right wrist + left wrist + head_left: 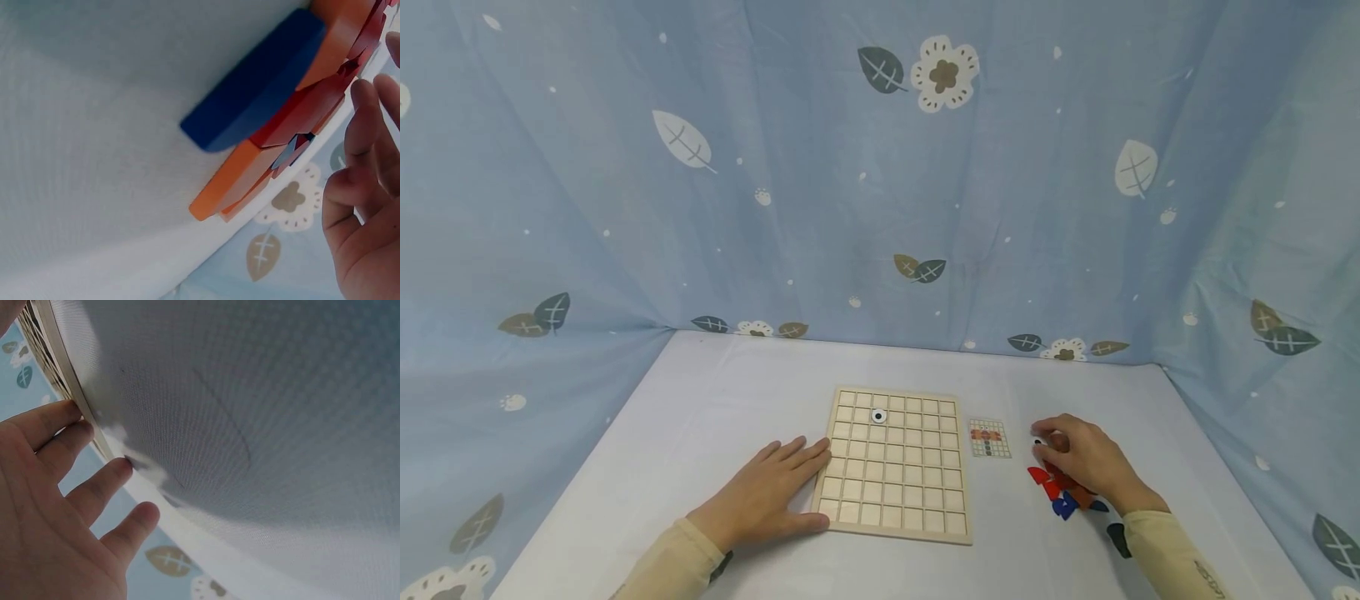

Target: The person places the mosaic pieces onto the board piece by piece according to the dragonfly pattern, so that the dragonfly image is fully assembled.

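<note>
My left hand (775,492) lies with straight fingers against the left edge of a wooden grid board (883,537). In the left wrist view, the fingertips of the left hand (69,487) touch the board's side (69,369). One round white eye piece (878,416) with a black centre sits near the board's top. To the right, my right hand (1086,454) pinches another eye piece (1038,442) between thumb and forefinger, partly hidden. Under and beside that hand lies a pile of red pieces (1041,476), blue pieces (1064,505) and orange pieces (228,181).
A small picture card (989,438) with a gridded pattern lies between the board and the pile. A dark piece (1117,540) is beside the right sleeve. White cloth (737,375) covers the table, and a blue patterned curtain (820,167) hangs behind.
</note>
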`<state>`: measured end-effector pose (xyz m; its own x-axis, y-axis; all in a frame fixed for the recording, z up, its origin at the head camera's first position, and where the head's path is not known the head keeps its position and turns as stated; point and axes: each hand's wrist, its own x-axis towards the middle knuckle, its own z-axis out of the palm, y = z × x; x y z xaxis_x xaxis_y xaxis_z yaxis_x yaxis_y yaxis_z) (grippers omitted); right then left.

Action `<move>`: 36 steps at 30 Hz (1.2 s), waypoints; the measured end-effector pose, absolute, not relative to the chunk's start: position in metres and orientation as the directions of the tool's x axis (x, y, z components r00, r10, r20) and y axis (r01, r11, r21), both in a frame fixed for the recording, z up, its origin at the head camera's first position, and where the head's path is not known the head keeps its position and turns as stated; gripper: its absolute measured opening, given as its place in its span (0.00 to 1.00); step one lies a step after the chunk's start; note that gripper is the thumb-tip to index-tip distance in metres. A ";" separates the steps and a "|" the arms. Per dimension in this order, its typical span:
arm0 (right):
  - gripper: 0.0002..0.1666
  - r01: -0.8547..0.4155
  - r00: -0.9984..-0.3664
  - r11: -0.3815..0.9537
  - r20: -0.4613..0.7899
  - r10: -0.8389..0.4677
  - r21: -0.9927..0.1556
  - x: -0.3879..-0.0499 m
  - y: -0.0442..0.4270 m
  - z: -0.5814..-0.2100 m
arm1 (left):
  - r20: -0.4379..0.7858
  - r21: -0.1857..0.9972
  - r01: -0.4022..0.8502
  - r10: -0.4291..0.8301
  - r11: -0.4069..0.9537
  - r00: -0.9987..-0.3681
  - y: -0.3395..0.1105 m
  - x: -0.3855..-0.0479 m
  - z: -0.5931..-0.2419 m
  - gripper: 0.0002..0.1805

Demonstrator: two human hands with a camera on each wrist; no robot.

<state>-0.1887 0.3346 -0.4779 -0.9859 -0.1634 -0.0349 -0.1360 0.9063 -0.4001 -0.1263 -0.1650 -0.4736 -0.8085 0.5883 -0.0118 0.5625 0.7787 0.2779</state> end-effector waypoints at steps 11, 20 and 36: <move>0.24 -0.142 -0.988 0.932 -0.002 -0.152 -0.334 -0.187 0.334 -0.480 | 0.002 0.268 0.569 0.590 0.777 -0.807 -0.165 -0.126 -0.475 0.50; 0.21 -0.171 -0.984 0.921 0.012 -0.178 -0.351 -0.186 0.334 -0.481 | 0.004 0.270 0.570 0.592 0.776 -0.806 -0.165 -0.125 -0.474 0.50; 0.18 -0.293 -0.954 0.873 0.174 -0.243 -0.388 -0.192 0.312 -0.472 | 0.002 0.263 0.571 0.591 0.778 -0.806 -0.165 -0.125 -0.475 0.50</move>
<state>-0.1922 0.3118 -0.4717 -0.9542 -0.2430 0.1744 -0.2935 0.8735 -0.3885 -0.1252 -0.1654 -0.4748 -0.8064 0.5914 0.0023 0.5710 0.7775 0.2634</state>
